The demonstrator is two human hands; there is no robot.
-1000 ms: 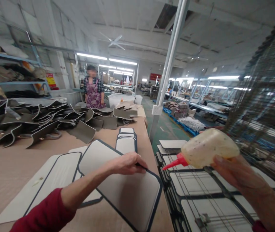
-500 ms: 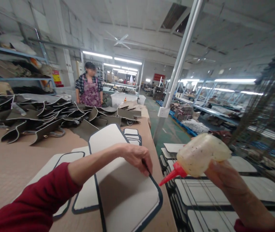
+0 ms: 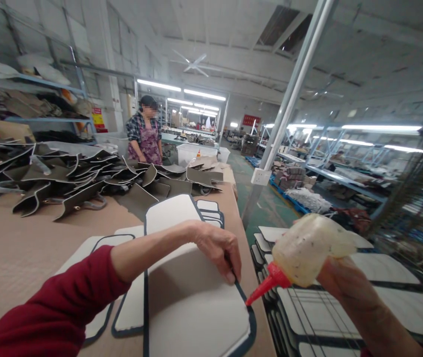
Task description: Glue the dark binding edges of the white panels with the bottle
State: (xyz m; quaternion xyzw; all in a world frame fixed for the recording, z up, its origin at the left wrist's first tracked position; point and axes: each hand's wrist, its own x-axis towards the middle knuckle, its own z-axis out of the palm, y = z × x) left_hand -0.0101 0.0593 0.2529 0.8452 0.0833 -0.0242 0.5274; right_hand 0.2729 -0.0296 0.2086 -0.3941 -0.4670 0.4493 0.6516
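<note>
My left hand (image 3: 218, 248) pinches the right edge of a white panel (image 3: 196, 307) with a dark border, which lies over other panels on the brown table. In my right hand (image 3: 335, 275) is a cloudy squeeze bottle (image 3: 304, 248), tilted so that its red nozzle (image 3: 267, 285) points down and left. The nozzle tip meets the panel's dark border just below my left hand. More bordered panels (image 3: 131, 307) lie to the left, partly under my left forearm, and small ones (image 3: 210, 206) sit behind.
Dark olive bag pieces (image 3: 85, 173) heap across the table's far side. A person in a purple apron (image 3: 150, 141) stands beyond them. Right of the table edge, bordered panels (image 3: 386, 270) rest on a wire rack. A metal post (image 3: 289, 94) carries a socket box.
The nozzle tip has come down onto the panel's border. The view has shifted slightly, and the person beyond the table has turned and lowered their head.
</note>
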